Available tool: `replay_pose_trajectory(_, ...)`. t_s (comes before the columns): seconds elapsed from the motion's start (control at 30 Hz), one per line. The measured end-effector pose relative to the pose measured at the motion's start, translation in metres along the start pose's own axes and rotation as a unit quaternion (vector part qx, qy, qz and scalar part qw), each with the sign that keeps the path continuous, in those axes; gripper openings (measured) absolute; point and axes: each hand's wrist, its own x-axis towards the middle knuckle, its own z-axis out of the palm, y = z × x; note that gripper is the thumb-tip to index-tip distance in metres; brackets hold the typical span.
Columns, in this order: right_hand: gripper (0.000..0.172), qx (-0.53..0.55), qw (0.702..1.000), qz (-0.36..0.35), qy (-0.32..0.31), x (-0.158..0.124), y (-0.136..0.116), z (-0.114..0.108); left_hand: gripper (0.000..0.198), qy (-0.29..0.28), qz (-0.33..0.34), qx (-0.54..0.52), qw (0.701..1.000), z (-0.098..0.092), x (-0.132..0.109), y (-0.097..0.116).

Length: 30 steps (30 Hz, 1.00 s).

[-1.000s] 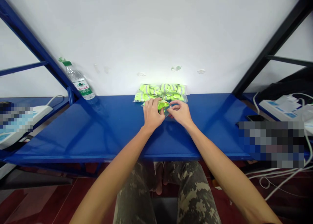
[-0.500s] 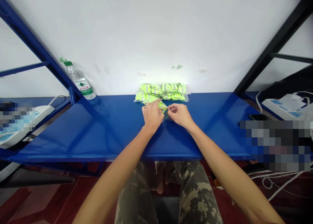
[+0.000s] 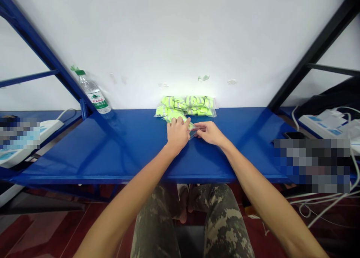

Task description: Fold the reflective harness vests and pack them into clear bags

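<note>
My left hand (image 3: 177, 132) and my right hand (image 3: 209, 132) meet over a small clear plastic bag (image 3: 193, 129) holding a neon yellow-green item with grey stripes, lying on the blue shelf (image 3: 126, 153). Both hands pinch the bag's edge, fingers closed on it. The left hand covers most of the bag. Just behind it, against the white wall, lies a pile of bagged neon yellow-green items (image 3: 187, 105).
A water bottle (image 3: 92, 93) with a green cap leans on the blue frame post at back left. White power strips (image 3: 327, 125) with cables sit at the right, another (image 3: 47, 127) at the left. A dark phone (image 3: 291, 135) lies on the shelf's right end.
The neon item showed between my hands before; it now sits deeper under my left hand, and my right fingers have slid onto the bag's clear edge.
</note>
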Motion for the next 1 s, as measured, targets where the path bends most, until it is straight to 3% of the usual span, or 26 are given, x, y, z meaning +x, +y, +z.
replay_pose_trajectory(0.13, 0.040, -0.041, 0.998, -0.036, -0.026, -0.002, 0.003, -0.003, 0.044, -0.033, 0.025, 0.032, 0.999, 0.004, -0.001, -0.002)
replay_pose_trajectory(0.23, 0.038, -0.138, 0.986, -0.079, -0.041, -0.006, 0.000, -0.005, 0.044, -0.063, 0.076, 0.032, 0.995, 0.005, -0.003, -0.005)
replay_pose_trajectory(0.4, 0.033, -0.344, 0.917, -0.199, -0.020, -0.015, -0.009, -0.003, 0.048, -0.079, 0.134, -0.002, 0.988, 0.004, -0.010, -0.013)
replay_pose_trajectory(0.5, 0.023, -0.411, 0.887, -0.212, -0.005, -0.018, -0.009, 0.000, 0.048, -0.074, 0.131, -0.014, 0.988, 0.006, -0.012, -0.016)
replay_pose_trajectory(0.8, 0.025, -0.444, 0.853, -0.267, -0.064, -0.012, -0.017, -0.005, 0.040, 0.013, 0.030, -0.027, 0.999, 0.012, -0.009, -0.024)
replay_pose_trajectory(0.9, 0.033, -0.464, 0.833, -0.290, -0.076, -0.015, -0.020, -0.006, 0.040, -0.008, 0.041, -0.059, 0.997, 0.013, -0.006, -0.029)
replay_pose_trajectory(1.0, 0.040, -0.447, 0.842, -0.292, -0.077, -0.021, -0.015, -0.006, 0.046, -0.030, 0.082, -0.084, 0.993, 0.010, -0.008, -0.031)
